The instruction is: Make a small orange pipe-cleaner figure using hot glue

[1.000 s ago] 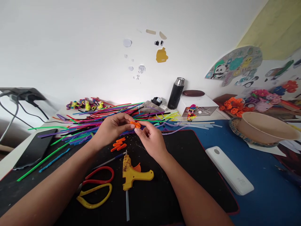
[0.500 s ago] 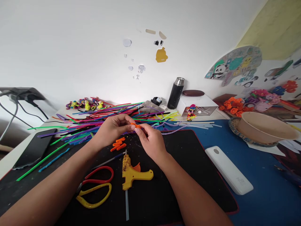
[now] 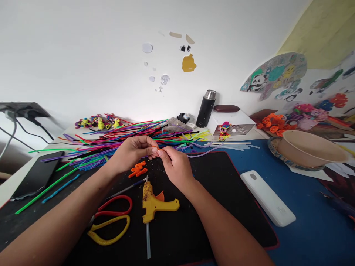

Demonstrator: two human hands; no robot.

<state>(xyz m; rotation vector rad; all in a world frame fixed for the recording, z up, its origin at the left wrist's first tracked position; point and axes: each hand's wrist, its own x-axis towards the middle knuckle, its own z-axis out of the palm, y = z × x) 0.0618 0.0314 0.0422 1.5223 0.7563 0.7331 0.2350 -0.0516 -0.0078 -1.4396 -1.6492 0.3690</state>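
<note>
Over the middle of the black mat point(image 3: 210, 192), my left hand point(image 3: 133, 151) & right hand point(image 3: 174, 166) meet, fingertips pressed together, both pinching a small orange piece point(image 3: 158, 149). I hold it up off the surface so I can see it close. More orange bits point(image 3: 138, 169) lie just near my left hand, easy to grab. The yellow glue gun point(image 3: 154, 203) lies near me w/ its tip pointing far, away from my arms. Scissors point(image 3: 111, 223) sit left of it. The colored sticks point(image 3: 116, 142) pile up far & left, out of the way.
</note>
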